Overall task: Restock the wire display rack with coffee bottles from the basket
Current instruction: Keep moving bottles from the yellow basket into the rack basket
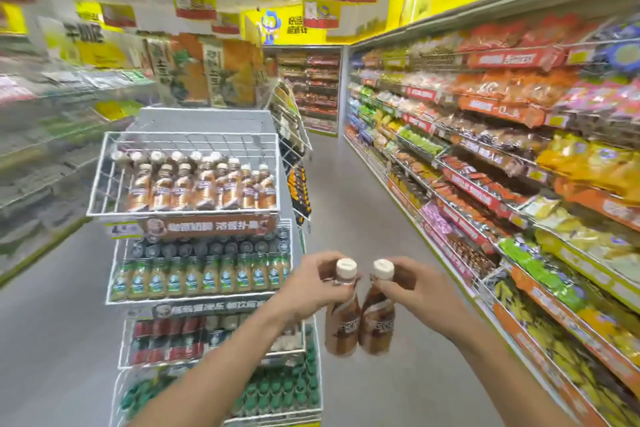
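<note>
One head-worn wide-angle view looks forward and down a shop aisle. The left hand and right hand sit close below; the wire display rack stands up-left of them.

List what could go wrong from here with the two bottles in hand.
1. Each hand, left and right, pinches its bottle, left bottle and right bottle, only near the cap, with the bodies hanging free over the floor; a slip could drop one.
2. The bottles hang close together and may knock.
3. The top basket is packed on its right side; pushing one in there could topple the standing bottles. The left side looks freer.
</note>
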A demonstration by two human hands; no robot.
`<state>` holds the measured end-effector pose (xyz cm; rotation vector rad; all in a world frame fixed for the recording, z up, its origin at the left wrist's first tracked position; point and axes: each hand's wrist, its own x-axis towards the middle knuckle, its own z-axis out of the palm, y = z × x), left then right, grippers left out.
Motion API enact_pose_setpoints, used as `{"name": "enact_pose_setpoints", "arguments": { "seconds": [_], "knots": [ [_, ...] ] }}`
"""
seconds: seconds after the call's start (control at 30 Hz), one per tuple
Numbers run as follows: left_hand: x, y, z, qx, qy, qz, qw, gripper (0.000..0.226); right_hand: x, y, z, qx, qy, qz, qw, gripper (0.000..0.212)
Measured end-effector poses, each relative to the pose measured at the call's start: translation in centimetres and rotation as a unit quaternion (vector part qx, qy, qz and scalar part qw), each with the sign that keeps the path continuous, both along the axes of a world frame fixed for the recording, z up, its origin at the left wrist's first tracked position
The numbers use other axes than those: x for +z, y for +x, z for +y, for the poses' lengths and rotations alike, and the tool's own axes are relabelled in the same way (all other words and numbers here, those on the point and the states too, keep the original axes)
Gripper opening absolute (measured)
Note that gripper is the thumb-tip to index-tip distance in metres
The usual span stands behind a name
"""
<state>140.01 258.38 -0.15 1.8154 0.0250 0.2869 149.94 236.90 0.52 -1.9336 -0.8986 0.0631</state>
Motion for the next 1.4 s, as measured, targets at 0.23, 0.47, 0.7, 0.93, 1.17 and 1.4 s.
{"name": "enact_pose_setpoints", "arguments": {
  "seconds": [0.23,0.47,0.7,0.93,1.17,1.4],
  "knots": [
    [3.9,-8.7,18.4,0.128,0.041,-0.035,0.990,0.038,3.0,-3.0,21.8,0.157,0.042,0.008,0.987,0.019],
    [4.3,-11.8,31.0,0.243,0.005,-0.074,0.967,0.041,4.8,-3.9,37.2,0.259,0.031,0.006,0.965,0.017],
    [5.9,-6.8,42.5,0.245,0.024,-0.098,0.964,0.045,5.4,0.9,48.4,0.267,0.075,0.022,0.961,0.007],
    [7.5,-0.6,53.8,0.219,0.064,-0.098,0.969,0.041,5.6,7.2,59.9,0.274,0.097,0.037,0.956,0.018],
    [3.9,2.8,61.6,0.245,0.031,-0.070,0.967,0.046,2.9,10.0,66.8,0.274,0.057,0.059,0.958,0.020],
    [1.3,6.0,63.8,0.201,-0.020,-0.050,0.978,0.040,2.2,11.6,67.6,0.197,-0.001,0.087,0.976,0.017]
  ]
}}
